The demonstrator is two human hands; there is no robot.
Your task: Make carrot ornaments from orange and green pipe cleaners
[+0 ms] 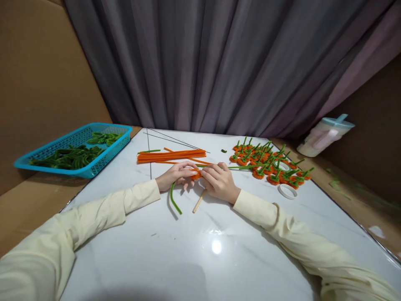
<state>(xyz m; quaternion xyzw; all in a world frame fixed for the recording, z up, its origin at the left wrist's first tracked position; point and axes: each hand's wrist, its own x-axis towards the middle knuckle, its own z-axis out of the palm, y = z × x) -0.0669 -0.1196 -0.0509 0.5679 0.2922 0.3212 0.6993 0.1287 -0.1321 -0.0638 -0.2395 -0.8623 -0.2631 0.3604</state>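
My left hand (176,174) and my right hand (219,182) meet at the middle of the white table (200,251). Both pinch a small orange pipe-cleaner coil (196,175) between their fingertips. A green pipe-cleaner stem (174,200) curves down from under my left hand. A thin wooden stick (199,201) lies slanted below my right hand. Just beyond my hands lies a bundle of straight orange pipe cleaners (171,156).
Several finished orange flowers with green stems (269,164) are heaped at the right. A white tape ring (288,191) lies near them. A blue basket (73,167) of green pieces sits at the left edge. A lidded pitcher (324,136) stands far right. Thin wires (175,140) lie by the curtain.
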